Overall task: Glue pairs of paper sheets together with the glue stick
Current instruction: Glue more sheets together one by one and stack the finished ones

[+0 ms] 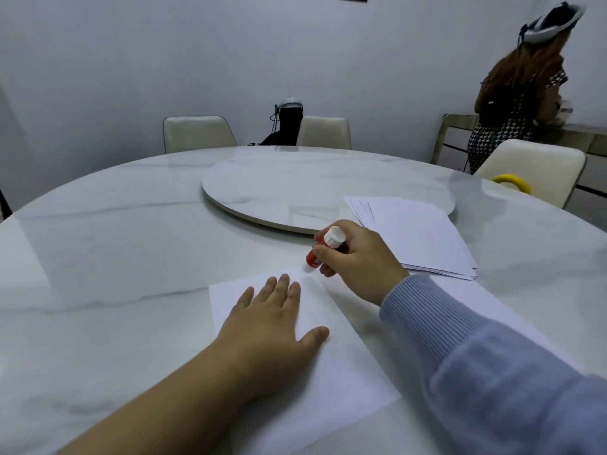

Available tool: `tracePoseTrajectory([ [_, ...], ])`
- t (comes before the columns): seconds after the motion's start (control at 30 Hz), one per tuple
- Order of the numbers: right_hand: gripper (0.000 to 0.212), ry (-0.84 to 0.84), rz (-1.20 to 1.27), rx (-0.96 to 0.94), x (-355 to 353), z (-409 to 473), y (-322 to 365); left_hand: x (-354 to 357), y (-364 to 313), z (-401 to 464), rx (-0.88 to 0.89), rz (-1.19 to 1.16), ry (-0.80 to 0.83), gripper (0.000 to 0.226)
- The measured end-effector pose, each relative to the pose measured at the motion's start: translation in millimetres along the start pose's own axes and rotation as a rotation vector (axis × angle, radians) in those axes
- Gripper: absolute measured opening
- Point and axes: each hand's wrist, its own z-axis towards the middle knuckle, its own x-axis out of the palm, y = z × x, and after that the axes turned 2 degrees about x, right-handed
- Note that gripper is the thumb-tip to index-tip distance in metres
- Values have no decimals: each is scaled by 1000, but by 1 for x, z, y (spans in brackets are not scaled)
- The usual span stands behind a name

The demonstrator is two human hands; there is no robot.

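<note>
A white paper sheet (345,366) lies on the marble table in front of me. My left hand (272,323) rests flat on it with straight fingers, holding it down. My right hand (354,257) grips a red glue stick (323,247) with a white end pointing up. The stick's lower end touches the sheet's far corner. A stack of white sheets (417,234) lies to the right, just beyond my right hand.
A round marble turntable (295,188) sits at the middle of the table (115,257). Cream chairs (197,133) stand around the far edge. A yellow ring-shaped object (512,182) shows at the right edge. A person (512,93) stands at a sideboard at far right.
</note>
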Motion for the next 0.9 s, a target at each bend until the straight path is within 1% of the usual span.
tracePoseTrajectory([
  [0.13,6,51,-133,-14,4,4,-6,0,-1,0,2,5,14,77],
  [0.23,8,89,-221,-35,0,2,-4,-2,0,2,2,0,22,78],
  [0.47,5,135,-272,-50,-26,-34,10,-3,0,3,-1,6,44,79],
  [0.67,6,223,-225,-72,-51,-93,12,-3,-1,3,-7,-1,43,79],
  [0.8,4,246,-158,-78,-63,-114,9,-4,-2,1,-12,-11,36,78],
  [0.83,3,255,-110,-62,-65,-116,9,-4,-2,1,-14,-14,35,78],
  [0.87,3,241,-11,-38,-67,-117,10,-4,-2,1,-19,-20,36,78],
  [0.9,4,182,156,-17,-69,-116,9,-4,-3,0,-26,-25,35,79],
])
